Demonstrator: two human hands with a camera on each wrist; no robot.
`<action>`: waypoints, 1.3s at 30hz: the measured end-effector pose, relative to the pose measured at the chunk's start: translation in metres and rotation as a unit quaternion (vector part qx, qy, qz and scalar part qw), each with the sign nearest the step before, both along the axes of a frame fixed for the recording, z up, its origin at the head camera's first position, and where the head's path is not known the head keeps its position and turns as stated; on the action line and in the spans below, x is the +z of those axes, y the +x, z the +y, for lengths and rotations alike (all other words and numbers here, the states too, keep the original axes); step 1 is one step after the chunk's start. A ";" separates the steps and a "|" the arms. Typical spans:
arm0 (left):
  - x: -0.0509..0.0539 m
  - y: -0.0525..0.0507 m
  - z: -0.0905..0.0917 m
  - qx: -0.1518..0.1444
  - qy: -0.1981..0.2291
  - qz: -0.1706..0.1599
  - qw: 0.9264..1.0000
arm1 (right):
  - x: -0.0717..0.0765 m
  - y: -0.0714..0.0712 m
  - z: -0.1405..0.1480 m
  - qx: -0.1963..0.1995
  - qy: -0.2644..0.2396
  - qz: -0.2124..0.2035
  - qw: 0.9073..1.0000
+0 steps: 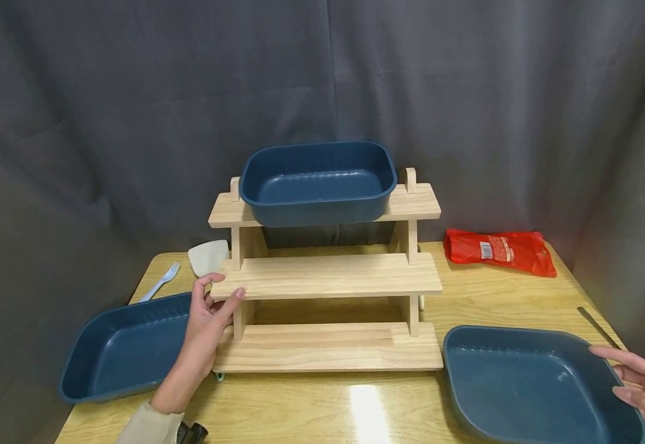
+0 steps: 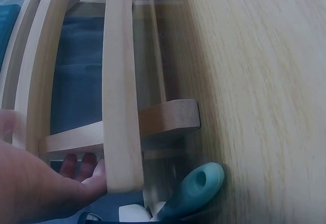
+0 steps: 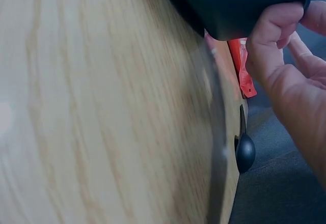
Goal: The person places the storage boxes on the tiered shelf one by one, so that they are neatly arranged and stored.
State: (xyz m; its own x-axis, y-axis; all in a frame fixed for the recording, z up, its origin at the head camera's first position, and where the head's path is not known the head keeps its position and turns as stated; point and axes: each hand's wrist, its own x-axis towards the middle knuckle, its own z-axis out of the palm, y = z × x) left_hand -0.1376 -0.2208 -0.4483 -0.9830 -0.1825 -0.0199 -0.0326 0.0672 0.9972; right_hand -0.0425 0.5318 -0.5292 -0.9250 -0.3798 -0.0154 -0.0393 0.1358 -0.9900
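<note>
The rack is pale, plain-grained wood: three stepped shelves on upright side supports, the lowest foremost. It stands upright mid-worktop, toward the back edge, its shelves running nearly parallel to that edge. The bin, dark blue with rounded corners, sits mouth up along the worktop's right edge, its inner floor visible.

Red packet before a grey curtain, pale fork beside a white spatula
</note>
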 end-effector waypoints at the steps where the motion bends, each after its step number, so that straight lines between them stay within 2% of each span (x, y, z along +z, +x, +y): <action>1: 0.001 0.000 0.000 0.001 0.000 0.000 1.000 | 0.001 0.000 -0.001 -0.006 0.001 -0.003 1.000; 5: 0.002 0.000 0.001 0.003 0.002 0.000 1.000 | 0.004 0.002 -0.005 -0.033 0.016 0.022 0.999; 10: 0.001 0.000 0.001 0.002 0.003 -0.004 1.000 | 0.008 0.000 -0.007 0.018 -0.075 0.067 0.995; 12: 0.001 0.000 0.001 0.003 0.002 -0.006 1.000 | 0.009 -0.002 -0.006 0.038 -0.111 0.062 0.991; 14: 0.001 0.000 0.000 0.003 0.003 -0.007 1.000 | 0.010 -0.004 -0.005 0.038 -0.128 0.050 0.990; 17: 0.001 0.000 0.000 0.002 0.003 -0.005 1.000 | 0.012 -0.006 -0.004 0.029 -0.137 0.043 0.989; 23: 0.001 -0.001 0.001 0.002 0.006 -0.003 1.000 | 0.022 -0.011 -0.003 0.016 -0.132 0.078 0.988; 29: 0.001 0.000 0.001 0.003 0.008 -0.006 1.000 | 0.038 -0.013 -0.007 -0.040 -0.120 0.090 0.988; 35: 0.001 -0.001 0.002 0.001 0.007 -0.004 1.000 | 0.057 -0.020 -0.015 -0.044 -0.172 0.048 0.983; 39: 0.001 -0.001 0.001 0.001 0.006 0.000 1.000 | 0.071 -0.030 -0.025 -0.046 -0.200 0.057 0.977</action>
State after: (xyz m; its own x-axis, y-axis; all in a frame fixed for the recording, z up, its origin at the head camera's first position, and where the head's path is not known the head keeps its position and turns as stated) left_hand -0.1385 -0.2196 -0.4471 -0.9828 -0.1833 -0.0225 -0.0330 0.0547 0.9980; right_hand -0.0722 0.5073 -0.4578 -0.9423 -0.2498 0.2227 -0.1585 -0.2531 -0.9544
